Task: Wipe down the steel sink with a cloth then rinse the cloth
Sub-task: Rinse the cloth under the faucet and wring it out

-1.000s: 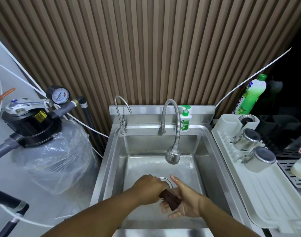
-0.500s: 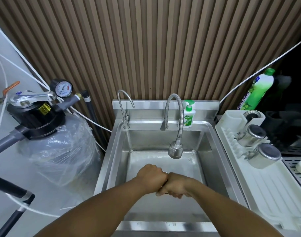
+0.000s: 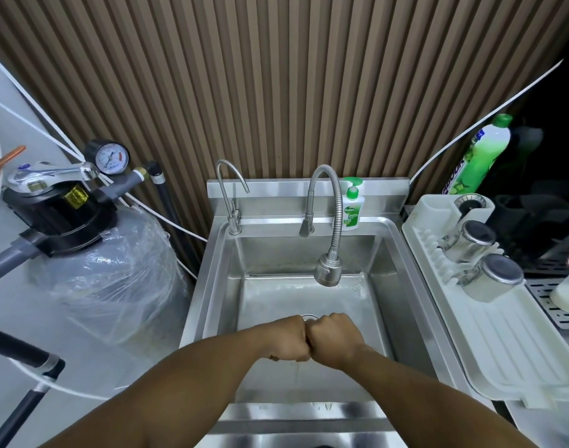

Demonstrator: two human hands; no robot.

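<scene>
Both my hands are clenched into fists, pressed knuckle to knuckle low over the steel sink [image 3: 309, 295], just in front of its drain [image 3: 309, 316]. My left hand [image 3: 288, 339] and my right hand [image 3: 335, 337] squeeze the dark cloth between them; the cloth is hidden inside the fists. A thin trickle of water hangs below the fists. The flexible faucet head [image 3: 328, 273] hangs above and behind the hands, with no water visibly running from it.
A slim second tap [image 3: 230, 192] and a green soap dispenser [image 3: 351, 206] stand on the sink's back ledge. At the right, a white drying rack [image 3: 509, 354] holds two steel cups [image 3: 500, 277]. A plastic-wrapped filter tank [image 3: 108, 273] stands at the left.
One second ago the dark cloth lay visible between my open right palm and left hand. Both hands have since closed around it and now press together as fists.
</scene>
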